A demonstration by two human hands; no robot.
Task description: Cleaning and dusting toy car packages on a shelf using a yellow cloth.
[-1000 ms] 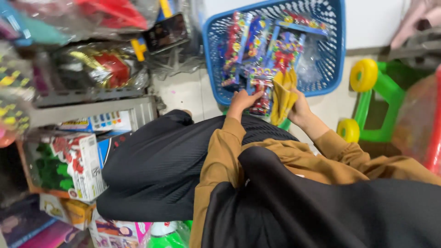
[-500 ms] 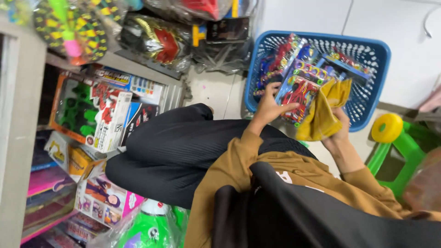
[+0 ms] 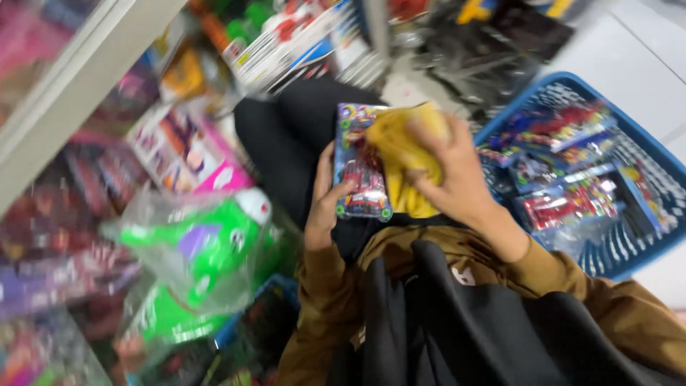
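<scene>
My left hand (image 3: 325,196) grips a flat toy-car blister pack (image 3: 359,179) by its lower left edge, over my lap in dark trousers. My right hand (image 3: 457,175) holds a yellow cloth (image 3: 404,154) pressed against the pack's front, covering its right half. A blue plastic basket (image 3: 647,154) to the right holds several similar colourful packs (image 3: 564,168). The picture is motion-blurred.
Toy boxes and pink packages (image 3: 189,154) fill white shelves (image 3: 86,86) on the left. A green toy in a clear plastic bag (image 3: 204,246) lies by my left knee. More bagged toys crowd the top. White floor tiles (image 3: 629,50) show behind the basket.
Both hands have come out of the basket to my lap, the left bringing one toy pack, the right now pressing the yellow cloth on it. The view swung left.
</scene>
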